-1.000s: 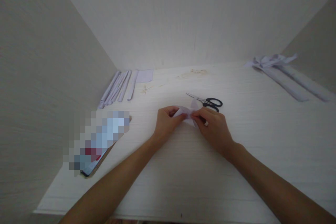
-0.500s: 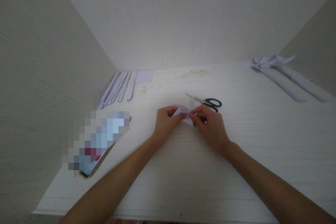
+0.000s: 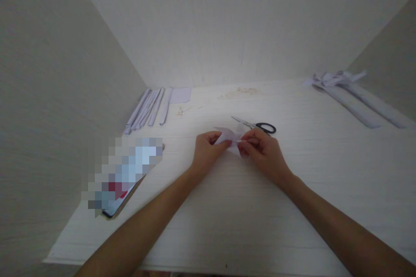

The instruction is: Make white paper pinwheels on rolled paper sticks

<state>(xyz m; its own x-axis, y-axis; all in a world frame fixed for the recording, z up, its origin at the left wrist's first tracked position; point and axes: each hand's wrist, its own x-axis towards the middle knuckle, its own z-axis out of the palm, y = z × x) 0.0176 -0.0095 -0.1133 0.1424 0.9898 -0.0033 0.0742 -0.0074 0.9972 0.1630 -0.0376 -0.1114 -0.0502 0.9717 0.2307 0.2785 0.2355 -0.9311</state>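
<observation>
A folded piece of pale lilac paper (image 3: 233, 150), with several flaps standing out, is pinched in my left hand (image 3: 208, 149), the thumb on its near side. My right hand (image 3: 261, 149) is closed at the paper's right side. Between its thumb and fingertips shows a thin pale stick (image 3: 239, 140), pointing at the paper's middle; its exact kind is too small to tell. Just behind my right hand lies a pair of scissors (image 3: 267, 127) with black handles, partly hidden by the fingers.
Rolled paper tubes (image 3: 143, 110) and a flat paper sheet (image 3: 180, 95) lie back left. Small thin sticks (image 3: 181, 111) are scattered near them, more bits (image 3: 245, 91) farther back. A phone (image 3: 130, 181), partly pixelated, lies left. Paper strips and long tubes (image 3: 354, 101) lie back right. Walls enclose the white table.
My right fingers have drawn slightly to the right from the paper's middle, and the thin pale stick now shows between them. My left hand keeps its pinch. The view has shifted slightly.
</observation>
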